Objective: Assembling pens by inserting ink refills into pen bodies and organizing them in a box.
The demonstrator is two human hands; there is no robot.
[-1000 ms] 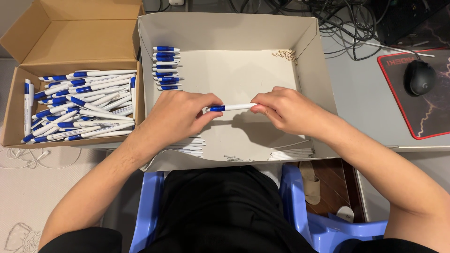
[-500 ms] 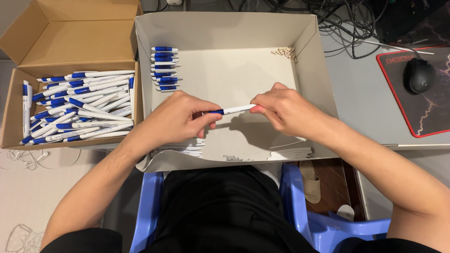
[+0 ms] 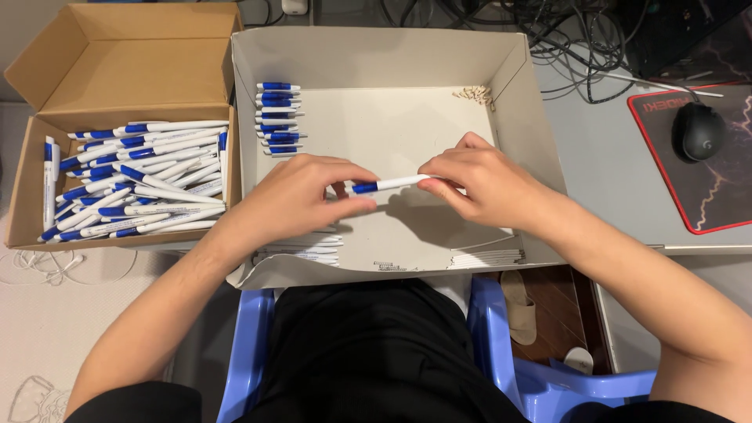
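Both hands over the white box (image 3: 526,94): left hand (image 3: 294,200) pinches the blue end of a pen (image 3: 389,185), right hand (image 3: 479,182) pinches the white end. Pen row (image 3: 276,117) inside, back left. Brown box (image 3: 47,164) of loose pens alongside. Mouse (image 3: 699,131) far right.

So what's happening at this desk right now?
A seated person holds one blue-and-white pen between both hands over a shallow white box: the left hand pinches the blue end, the right hand the white end. A short row of blue pen parts lies along the box's far left side. A cardboard box to the left holds a pile of similar pens.
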